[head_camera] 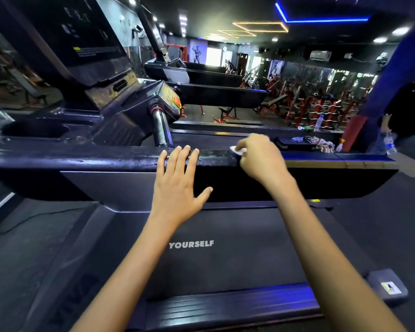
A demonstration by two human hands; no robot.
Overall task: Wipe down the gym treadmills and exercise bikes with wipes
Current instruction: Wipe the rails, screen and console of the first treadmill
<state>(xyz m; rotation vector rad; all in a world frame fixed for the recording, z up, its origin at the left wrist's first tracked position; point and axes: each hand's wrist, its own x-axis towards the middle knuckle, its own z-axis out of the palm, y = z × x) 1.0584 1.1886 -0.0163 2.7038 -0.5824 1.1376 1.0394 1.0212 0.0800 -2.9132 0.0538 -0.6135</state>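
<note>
Here, right hand (pixel 261 159) pinches a wipe (pixel 237 149) on the rail (pixel 213 155) at centre; left hand (pixel 177 183), fingers straight, braces. Best wiped with firm, overlapping strokes.

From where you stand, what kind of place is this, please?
Most likely a commercial gym. A treadmill belt printed "YOURSELF" lies below, a second treadmill stands beyond, and red weight machines fill the back. The right hand wipes the handrail with a wipe.

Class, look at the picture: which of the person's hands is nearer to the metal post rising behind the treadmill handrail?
Left. The left hand rests on the handrail just right of the metal post; the right hand, pinching the wipe, is farther right.
</note>
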